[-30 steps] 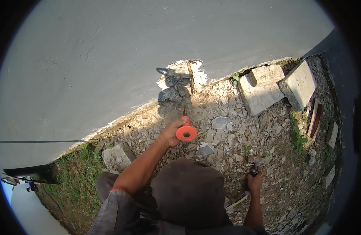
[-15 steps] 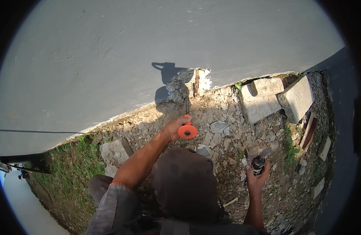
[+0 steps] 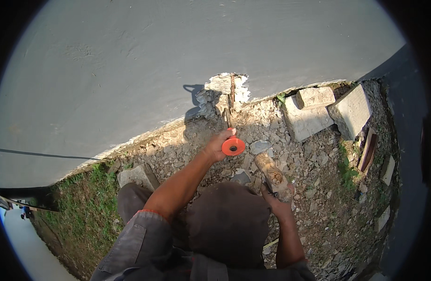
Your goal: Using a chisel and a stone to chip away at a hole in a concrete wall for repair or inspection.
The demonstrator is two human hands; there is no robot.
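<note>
My left hand (image 3: pixel 218 146) is wrapped round a chisel with a round orange hand guard (image 3: pixel 239 142). Its dark metal shaft (image 3: pixel 227 121) points toward the broken patch (image 3: pixel 220 85) at the foot of the grey wall. A rusty bar (image 3: pixel 232 89) runs upright in that patch, between jagged white edges. Lower right of the guard, my right hand (image 3: pixel 279 206) is closed round a hammer, whose worn, dusty head (image 3: pixel 267 165) is tilted and apart from the chisel. Most of the hammer's handle is hidden.
The grey wall (image 3: pixel 131 51) spans the far side. Concrete slabs (image 3: pixel 309 124) lean at its base on the right, beside boards (image 3: pixel 368 150). Loose rubble (image 3: pixel 313 187) covers the ground, with grass (image 3: pixel 86 201) at left. A concrete block (image 3: pixel 136 176) lies beside my knee (image 3: pixel 131 201).
My right hand has swung the hammer up and left, closer to the chisel. My left hand and the orange guard have shifted slightly up and right.
</note>
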